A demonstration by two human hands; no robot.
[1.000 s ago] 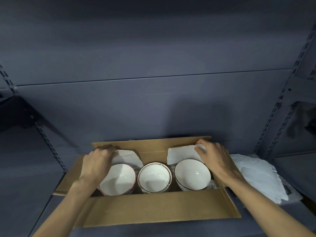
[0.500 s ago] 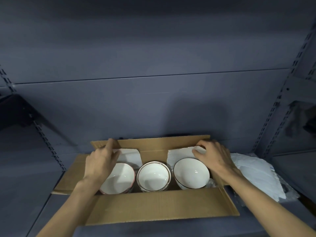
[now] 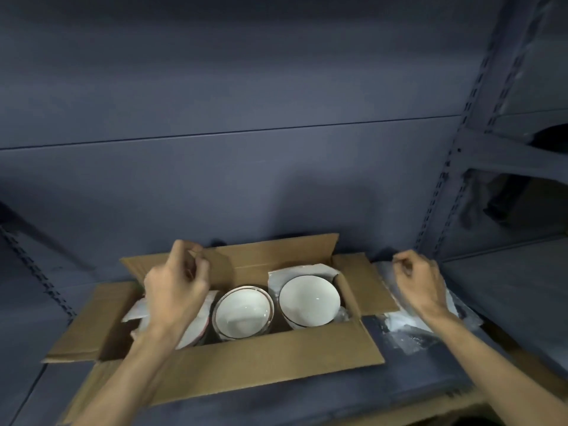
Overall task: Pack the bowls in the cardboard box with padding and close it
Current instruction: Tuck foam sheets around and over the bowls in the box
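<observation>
1. A dark blue-grey metal shelf [image 3: 507, 290] with slotted uprights and a plain back panel holds the work; light is dim
2. An open cardboard box [image 3: 261, 364] sits on the shelf, its near flap folded toward the viewer, side flaps spread out left and right, far flap [image 3: 276, 253] standing up at the back
3. The left hand [image 3: 175, 290] hangs over the left end of the box, directly above the left bowl [image 3: 192, 335], which it mostly hides; the fingertips are at the left corner of the far flap
4. The right hand [image 3: 421, 284] is outside the box, beyond the right flap, above a pile of clear plastic and white padding [image 3: 399, 322] lying on the shelf
5. Inside the box 3 white bowls stand upright in a row: the left one with a reddish edge, the middle bowl [image 3: 242, 312] with a brown rim line, the right bowl [image 3: 309, 299] with a dark rim line
6. White padding sheets [image 3: 278, 276] sit behind the right bowl against the back wall, and more white sheet [image 3: 135, 312] shows at the left end beside the left bowl
7. Left hand: fingers curled, thumb and fingers pinched together at the flap's corner; whether it truly grips the cardboard I cannot tell
8. Right hand: fingers curled loosely inward, palm down; whether it touches or holds any padding I cannot tell
9. Both forearms are bare and reach in from the bottom edge
</observation>
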